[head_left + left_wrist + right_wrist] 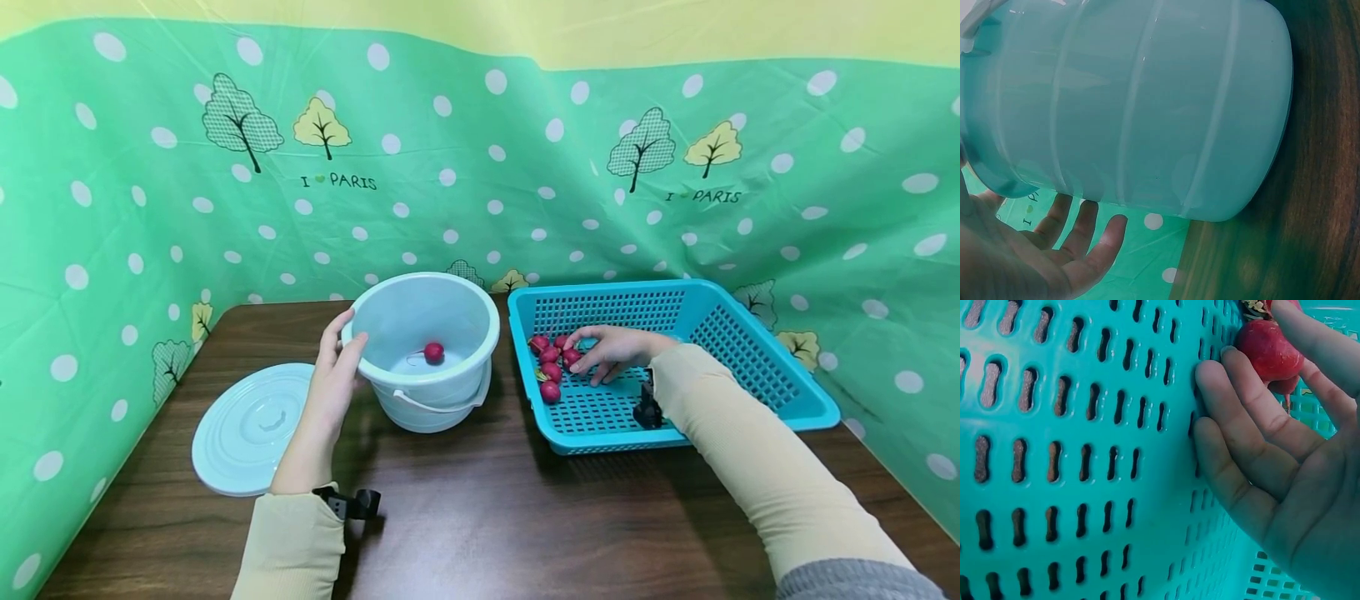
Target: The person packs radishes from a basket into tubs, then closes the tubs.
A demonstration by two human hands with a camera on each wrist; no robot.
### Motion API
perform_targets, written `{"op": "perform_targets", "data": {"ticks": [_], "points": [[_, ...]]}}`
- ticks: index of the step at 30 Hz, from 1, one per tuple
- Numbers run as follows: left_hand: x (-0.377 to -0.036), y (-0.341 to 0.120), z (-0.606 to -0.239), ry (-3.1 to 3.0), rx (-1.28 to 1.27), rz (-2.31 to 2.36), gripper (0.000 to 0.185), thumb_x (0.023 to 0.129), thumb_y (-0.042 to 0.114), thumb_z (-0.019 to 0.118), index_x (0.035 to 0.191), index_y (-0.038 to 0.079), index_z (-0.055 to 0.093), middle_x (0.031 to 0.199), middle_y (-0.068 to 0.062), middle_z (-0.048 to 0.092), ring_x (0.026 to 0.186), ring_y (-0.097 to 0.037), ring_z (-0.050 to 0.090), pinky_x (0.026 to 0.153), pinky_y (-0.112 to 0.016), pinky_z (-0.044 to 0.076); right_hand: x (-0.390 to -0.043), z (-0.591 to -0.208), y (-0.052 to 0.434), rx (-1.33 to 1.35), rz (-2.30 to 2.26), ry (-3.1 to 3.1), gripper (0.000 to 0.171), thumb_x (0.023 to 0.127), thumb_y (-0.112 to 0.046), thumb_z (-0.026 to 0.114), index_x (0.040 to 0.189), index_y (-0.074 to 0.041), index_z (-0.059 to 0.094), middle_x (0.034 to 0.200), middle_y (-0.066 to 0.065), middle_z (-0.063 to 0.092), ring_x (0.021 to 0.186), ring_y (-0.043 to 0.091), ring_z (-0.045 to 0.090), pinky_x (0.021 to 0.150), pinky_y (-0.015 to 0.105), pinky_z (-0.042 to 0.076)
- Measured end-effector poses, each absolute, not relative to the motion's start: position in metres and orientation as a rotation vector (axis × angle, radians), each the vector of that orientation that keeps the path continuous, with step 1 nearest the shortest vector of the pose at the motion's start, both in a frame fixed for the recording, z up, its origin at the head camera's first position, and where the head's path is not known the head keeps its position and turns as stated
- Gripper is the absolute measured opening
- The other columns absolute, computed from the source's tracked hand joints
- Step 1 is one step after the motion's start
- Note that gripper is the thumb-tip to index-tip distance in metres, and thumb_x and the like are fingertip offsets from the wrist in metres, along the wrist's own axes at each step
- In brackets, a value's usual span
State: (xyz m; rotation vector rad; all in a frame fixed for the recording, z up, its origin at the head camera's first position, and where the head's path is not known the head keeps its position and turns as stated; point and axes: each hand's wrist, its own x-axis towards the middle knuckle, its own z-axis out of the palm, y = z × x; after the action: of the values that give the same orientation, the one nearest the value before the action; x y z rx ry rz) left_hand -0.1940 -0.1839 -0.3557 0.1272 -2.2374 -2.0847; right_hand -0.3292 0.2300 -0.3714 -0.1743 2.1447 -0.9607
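Observation:
A pale blue bucket (427, 404) stands on the table with one red radish (433, 352) inside. My left hand (349, 333) rests against its left side, thumb on the rim; the left wrist view shows its fingers (1082, 234) straight beside the bucket wall (1147, 106). My right hand (579, 347) reaches into the turquoise slotted basket (787, 375) and pinches a radish (1269, 350) between its fingers (1254, 425). Several more radishes (550, 379) lie at the basket's left side.
The bucket's round lid (251, 425) lies flat on the dark wooden table (487, 508), left of the bucket. A green dotted cloth (480, 167) walls in the table at the back and on both sides.

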Motion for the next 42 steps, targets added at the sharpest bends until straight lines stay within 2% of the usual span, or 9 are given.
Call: {"op": "perform_targets", "data": {"ticks": [5,12,19,22,28,42], "points": [[-0.1945,-0.1840,-0.3556,-2.241,0.134,-2.077,0.054,0.104,0.042,0.041,0.155,0.037,0.024,0.134,-0.013,0.036,0.124,-0.035,0.049,0.104,-0.048,0.041,-0.3297,-0.3713,0.2301,-0.198,-0.942,2.153,0.056,0.094,-0.023,0.069,0.141,-0.010,0.040,0.119,0.013,0.068,0.082,0.024,0.071,0.082,0.041,0.056],[-0.1946,-0.1835,-0.3554,-2.252,0.146,-2.068,0.054,0.104,0.042,0.040,0.155,0.037,0.023,0.136,-0.015,0.035,0.122,-0.035,0.049,0.102,-0.046,0.042,-0.3301,-0.3703,0.2299,-0.205,-0.918,2.160,0.058,0.094,-0.020,0.068,0.144,-0.010,0.040,0.115,0.009,0.070,0.083,0.023,0.071,0.081,0.041,0.056],[-0.1941,-0.1833,-0.3546,-2.245,0.152,-2.076,0.054,0.104,0.042,0.041,0.155,0.037,0.024,0.134,-0.011,0.036,0.124,-0.034,0.049,0.103,-0.046,0.041,-0.3289,-0.3684,0.2278,-0.207,-0.892,2.187,0.057,0.095,-0.016,0.065,0.147,-0.008,0.042,0.119,0.012,0.070,0.085,0.024,0.070,0.084,0.043,0.056],[-0.1936,-0.1834,-0.3541,-2.250,0.158,-2.072,0.055,0.104,0.042,0.041,0.155,0.037,0.024,0.135,-0.011,0.036,0.124,-0.034,0.048,0.104,-0.047,0.041,-0.3278,-0.3684,0.2261,-0.213,-0.882,2.197,0.053,0.095,-0.017,0.066,0.142,-0.009,0.043,0.115,0.010,0.071,0.083,0.024,0.070,0.081,0.042,0.056],[-0.1941,-0.1832,-0.3547,-2.256,0.153,-2.067,0.054,0.104,0.043,0.041,0.155,0.037,0.024,0.136,-0.014,0.035,0.123,-0.035,0.048,0.104,-0.047,0.041,-0.3270,-0.3716,0.2247,-0.229,-0.849,2.191,0.039,0.094,-0.023,0.068,0.124,-0.011,0.045,0.097,0.009,0.072,0.074,0.020,0.069,0.071,0.036,0.054],[-0.1953,-0.1851,-0.3572,-2.256,0.144,-2.073,0.057,0.103,0.044,0.042,0.156,0.035,0.023,0.137,-0.016,0.034,0.129,-0.038,0.047,0.107,-0.051,0.040,-0.3228,-0.3702,0.2239,-0.236,-0.742,2.241,0.047,0.093,-0.027,0.071,0.131,-0.007,0.054,0.090,0.004,0.068,0.069,0.016,0.066,0.071,0.035,0.054]]}}
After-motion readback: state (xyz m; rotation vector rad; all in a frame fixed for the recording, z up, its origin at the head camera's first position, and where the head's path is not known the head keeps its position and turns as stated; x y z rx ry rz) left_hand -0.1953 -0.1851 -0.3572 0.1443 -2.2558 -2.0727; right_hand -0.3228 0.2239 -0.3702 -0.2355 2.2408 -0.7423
